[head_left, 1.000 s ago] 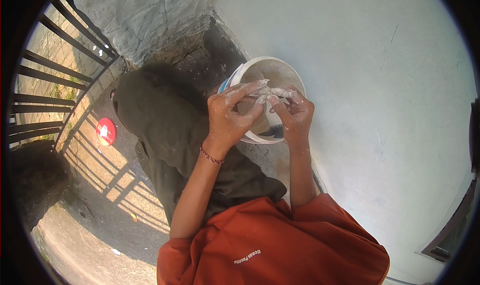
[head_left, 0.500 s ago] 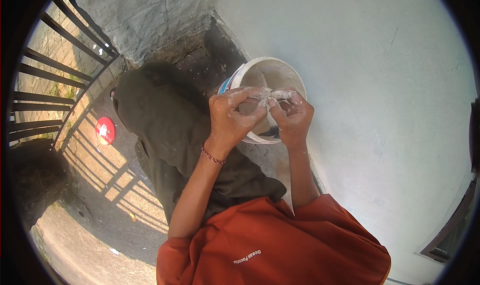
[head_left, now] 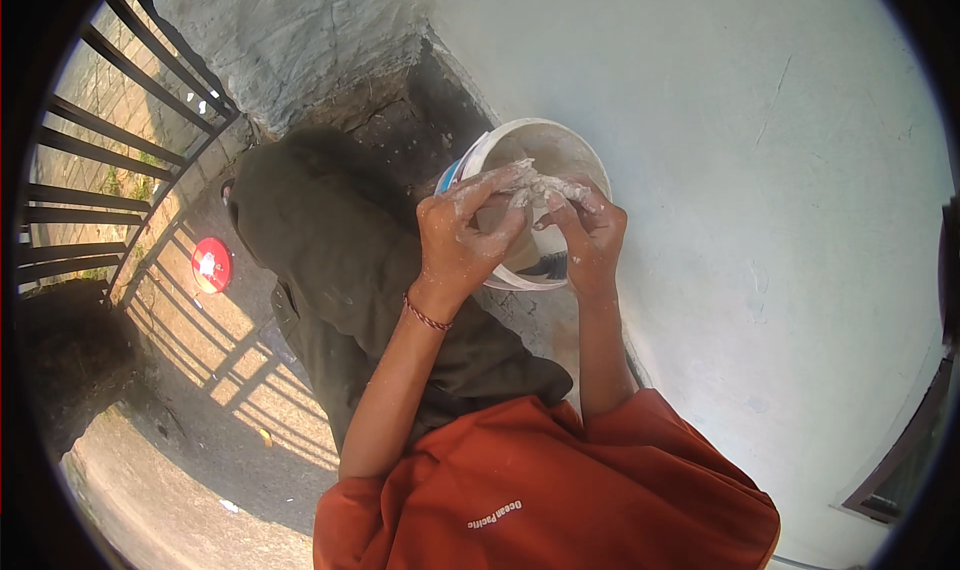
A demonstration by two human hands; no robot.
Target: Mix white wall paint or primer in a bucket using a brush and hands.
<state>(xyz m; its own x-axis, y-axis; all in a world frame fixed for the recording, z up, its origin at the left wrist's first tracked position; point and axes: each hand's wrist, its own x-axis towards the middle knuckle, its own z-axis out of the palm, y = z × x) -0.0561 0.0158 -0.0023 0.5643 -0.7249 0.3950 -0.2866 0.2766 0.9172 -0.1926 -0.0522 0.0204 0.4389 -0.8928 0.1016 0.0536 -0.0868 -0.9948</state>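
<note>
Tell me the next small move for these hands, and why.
Probably rub the fingertips together over the white bucket: the left hand and right hand are close together above its open top, and pale residue coats their fingers, so loosened bits would likely drop inside.

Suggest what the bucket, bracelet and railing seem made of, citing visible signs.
Bucket: probably plastic, dull with pale smears; the rim looks thick and smooth. Bracelet: likely braided cord, matte, judging by its twisted two-tone pattern. Railing: perhaps dark-painted metal, given its slim, even shape, though wood is possible.
</note>
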